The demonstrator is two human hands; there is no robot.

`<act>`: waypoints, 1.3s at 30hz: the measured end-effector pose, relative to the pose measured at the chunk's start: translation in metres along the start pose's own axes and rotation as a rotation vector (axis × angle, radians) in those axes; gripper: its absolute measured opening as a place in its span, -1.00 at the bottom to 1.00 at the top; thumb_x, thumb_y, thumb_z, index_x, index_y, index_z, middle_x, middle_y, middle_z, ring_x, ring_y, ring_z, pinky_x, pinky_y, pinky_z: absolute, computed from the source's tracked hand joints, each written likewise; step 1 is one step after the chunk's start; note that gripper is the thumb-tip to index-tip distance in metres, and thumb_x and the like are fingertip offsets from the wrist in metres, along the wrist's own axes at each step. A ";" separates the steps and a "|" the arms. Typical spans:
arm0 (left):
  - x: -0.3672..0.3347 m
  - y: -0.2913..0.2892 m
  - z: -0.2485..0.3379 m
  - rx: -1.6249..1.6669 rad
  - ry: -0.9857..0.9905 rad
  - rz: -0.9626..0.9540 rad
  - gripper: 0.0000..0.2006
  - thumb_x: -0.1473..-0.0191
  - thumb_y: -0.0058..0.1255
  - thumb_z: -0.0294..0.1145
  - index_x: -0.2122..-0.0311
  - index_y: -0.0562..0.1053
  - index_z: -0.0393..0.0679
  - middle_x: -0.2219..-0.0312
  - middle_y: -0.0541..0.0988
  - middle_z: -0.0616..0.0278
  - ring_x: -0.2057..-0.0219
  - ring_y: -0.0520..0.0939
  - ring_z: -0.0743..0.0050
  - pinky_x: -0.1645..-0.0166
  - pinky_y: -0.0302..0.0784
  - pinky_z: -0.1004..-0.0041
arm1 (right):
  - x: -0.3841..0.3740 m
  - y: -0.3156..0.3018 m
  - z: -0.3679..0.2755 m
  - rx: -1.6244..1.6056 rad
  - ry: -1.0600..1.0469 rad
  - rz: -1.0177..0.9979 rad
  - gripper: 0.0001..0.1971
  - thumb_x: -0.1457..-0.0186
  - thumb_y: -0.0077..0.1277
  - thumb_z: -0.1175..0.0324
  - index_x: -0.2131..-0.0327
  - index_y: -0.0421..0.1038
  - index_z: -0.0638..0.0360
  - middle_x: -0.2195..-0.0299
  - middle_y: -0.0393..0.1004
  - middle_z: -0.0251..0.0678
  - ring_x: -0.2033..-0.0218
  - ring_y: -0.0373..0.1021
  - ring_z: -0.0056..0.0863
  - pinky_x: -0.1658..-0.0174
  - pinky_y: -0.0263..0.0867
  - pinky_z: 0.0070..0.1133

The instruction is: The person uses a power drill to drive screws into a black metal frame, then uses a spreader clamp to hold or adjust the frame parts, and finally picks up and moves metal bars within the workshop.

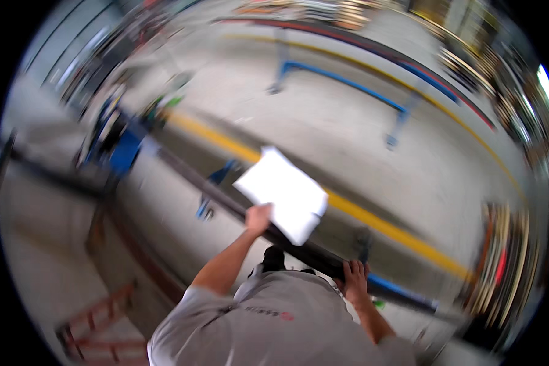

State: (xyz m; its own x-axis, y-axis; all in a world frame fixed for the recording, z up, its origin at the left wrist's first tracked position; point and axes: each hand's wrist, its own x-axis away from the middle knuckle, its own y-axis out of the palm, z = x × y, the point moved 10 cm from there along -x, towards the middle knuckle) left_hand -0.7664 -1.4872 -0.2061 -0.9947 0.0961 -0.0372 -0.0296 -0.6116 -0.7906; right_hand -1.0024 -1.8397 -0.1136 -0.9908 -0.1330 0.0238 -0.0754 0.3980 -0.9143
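I saw the left hand (258, 218) pinching a white paper sheet (282, 194) by its lower-left edge, fingers closed on it, held up over the long dark bar (226, 201). Right hand (355, 279) was wrapped around that bar nr the body, fingers curled over it. Bar ran diagonally across blue stands (208, 196), w/ a yellow floor stripe (372, 221) beyond. Pic was blurry.

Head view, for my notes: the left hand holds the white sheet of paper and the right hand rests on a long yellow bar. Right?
Not quite. In the head view the long bar under the right hand is dark, nearly black; the yellow is a floor stripe. The left hand does hold the white sheet of paper.
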 end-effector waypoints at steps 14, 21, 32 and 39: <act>-0.025 0.018 -0.001 -0.181 -0.057 -0.385 -0.70 -0.10 -0.11 -0.17 0.34 0.62 -0.07 0.36 0.66 0.00 0.25 0.66 -0.11 0.11 0.60 0.06 | 0.006 0.065 0.009 0.237 -0.379 0.068 -0.78 -0.08 -0.04 0.25 0.39 0.31 0.23 -0.19 0.25 0.15 -0.24 0.13 0.19 -0.21 -0.05 0.12; -0.029 0.011 0.003 -0.107 -0.020 -0.384 -0.69 -0.13 -0.13 -0.15 0.36 0.60 -0.10 0.38 0.65 -0.03 0.27 0.65 -0.13 0.15 0.59 0.06 | -0.119 0.107 -0.134 0.171 -0.407 -0.047 -0.74 0.09 0.21 0.20 0.44 0.58 0.23 -0.16 0.30 0.04 -0.34 0.01 -0.01 -0.31 -0.22 0.11; -0.011 -0.020 0.027 -0.054 0.380 0.051 -0.77 -0.03 0.11 -0.35 0.58 0.48 -0.26 0.49 0.56 0.05 0.31 0.58 0.03 0.07 0.55 0.19 | -0.170 0.138 -0.103 -0.073 -0.096 -0.119 -0.69 0.02 0.21 0.20 0.31 0.47 0.23 -0.04 0.40 0.06 -0.16 0.26 0.02 -0.21 0.13 -0.11; -0.008 -0.052 0.032 -0.097 0.446 0.241 -0.85 -0.04 0.06 -0.36 0.50 0.44 -0.17 0.51 0.49 0.17 0.32 0.54 0.14 -0.09 0.42 0.20 | -0.129 0.150 -0.053 0.183 -0.129 -0.357 -0.55 -0.06 0.16 0.15 0.03 0.43 0.20 0.05 0.50 0.04 -0.11 0.34 0.07 -0.17 0.22 -0.12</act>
State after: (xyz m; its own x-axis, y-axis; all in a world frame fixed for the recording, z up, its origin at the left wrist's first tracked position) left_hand -0.7597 -1.4815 -0.1453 -0.8328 0.2998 -0.4653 0.2254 -0.5841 -0.7797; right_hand -0.8914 -1.7152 -0.2325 -0.8830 -0.3508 0.3119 -0.3786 0.1397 -0.9149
